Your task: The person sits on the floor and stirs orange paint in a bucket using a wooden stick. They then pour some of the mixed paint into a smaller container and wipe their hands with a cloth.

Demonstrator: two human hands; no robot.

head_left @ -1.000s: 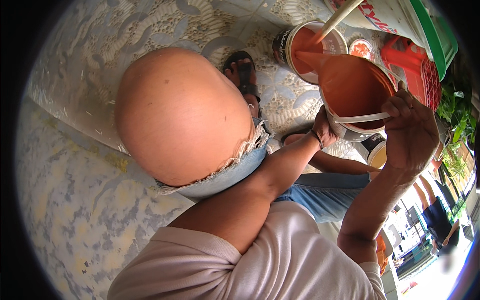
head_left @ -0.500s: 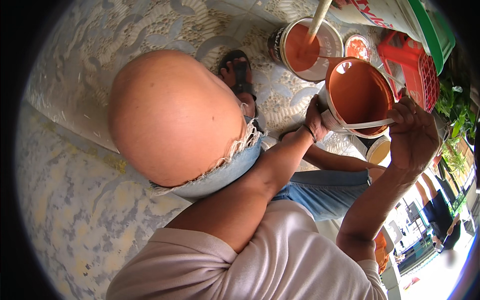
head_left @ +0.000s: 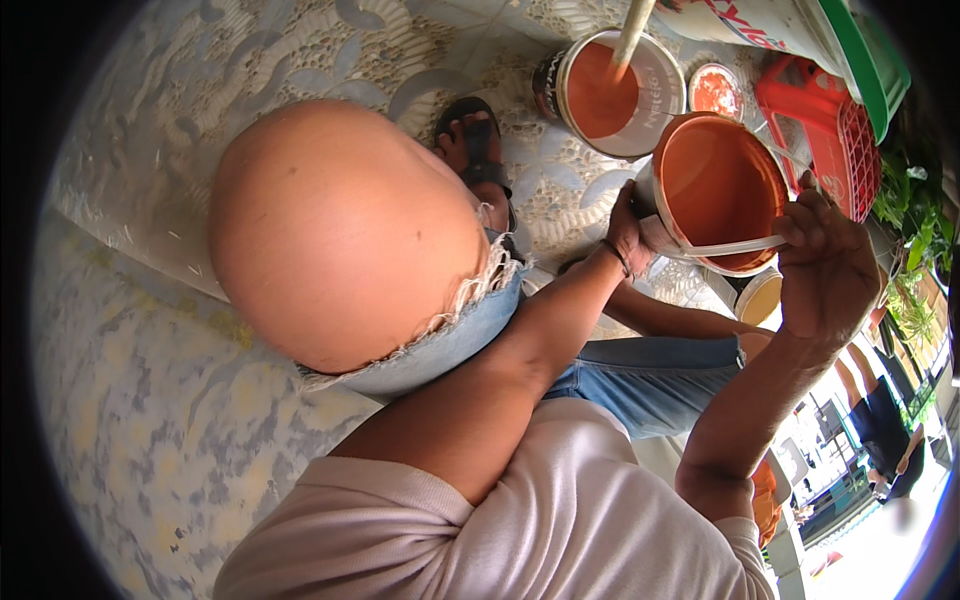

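Note:
My left hand is wrapped round the lower side of a tilted paint bucket coated inside with orange paint. My right hand grips that bucket's white handle at its right end, fingers curled. Just beyond it, up and to the left, stands a second bucket with orange paint and a pale stick in it. A small paint-smeared lid lies beside that bucket. Another container with a cream top is partly hidden behind my hands.
A red crate and a large white tub with a green rim are at upper right, near plants. My bare knee and sandalled foot are on the patterned floor. Another person is in the distance at right.
The thick stream of orange paint running into the second bucket has thinned to hardly anything. The held bucket has tipped back somewhat, both hands still on it.

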